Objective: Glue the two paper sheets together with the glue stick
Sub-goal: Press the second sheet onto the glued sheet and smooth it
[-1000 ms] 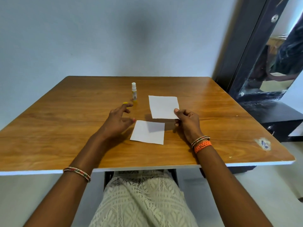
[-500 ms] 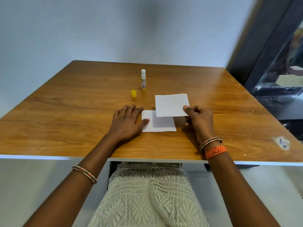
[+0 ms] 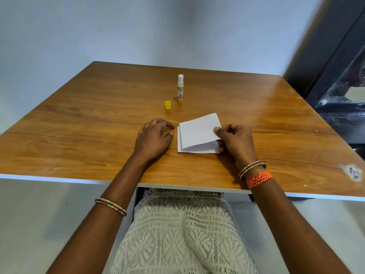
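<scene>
A wooden table [image 3: 79, 139] fills the middle of the view, seen from above by a seated person whose two bare forearms reach onto it from the near edge. A pale wall rises behind the far edge, and dark furniture [image 3: 335, 91] stands at the far right.

The left hand [image 3: 153, 138] rests palm down on the wood just left of the paper, fingers loosely curled and a little spread, holding nothing. Its thumb tip lies just beside the left edge of the lower sheet; actual contact cannot be told.

The right hand [image 3: 235, 140] pinches the right edge of the upper sheet [image 3: 197, 131] between thumb on top and curled fingers beneath. This white sheet is tilted, its right side lifted off the sheet below and its left side low, and it overlaps most of the lower sheet [image 3: 199, 149], which lies flat on the table near the middle. The sheets are turned slightly against each other, so their edges do not line up.

Farther away, beyond the left hand, a small yellow cap [image 3: 167, 105] stands on the table. Just right of it and a little farther, the uncapped glue stick [image 3: 180, 88] stands upright, white tip up, well apart from the paper. Beaded bangles [image 3: 252, 168] and an orange braided band [image 3: 259, 179] circle the right wrist; one bangle [image 3: 110, 206] circles the left forearm.
</scene>
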